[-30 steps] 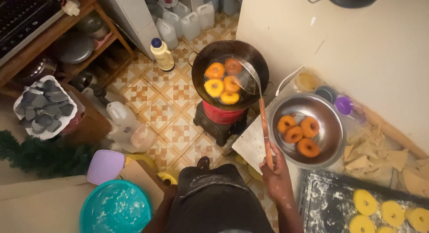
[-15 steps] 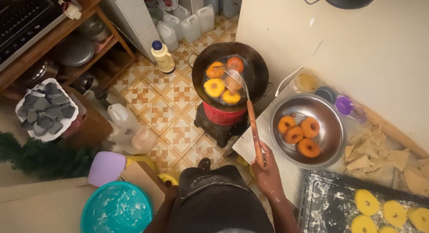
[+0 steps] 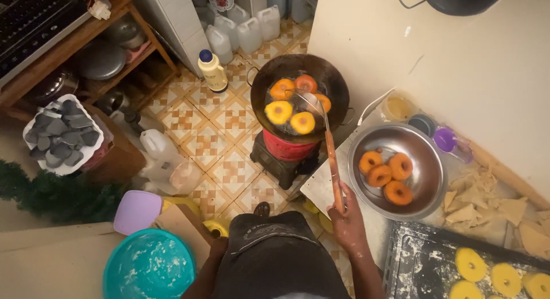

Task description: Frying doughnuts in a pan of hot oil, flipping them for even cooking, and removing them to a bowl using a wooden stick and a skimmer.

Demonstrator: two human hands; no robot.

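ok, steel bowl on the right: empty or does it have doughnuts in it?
Not empty. The steel bowl holds four browned doughnuts clustered on its left side; the rest of the bowl's bottom is bare metal.

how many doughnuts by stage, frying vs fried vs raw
Frying in the black pan: 5 doughnuts
Fried in the steel bowl: 4 doughnuts
Raw on the floured tray, in view: 4 rings
Total: 13
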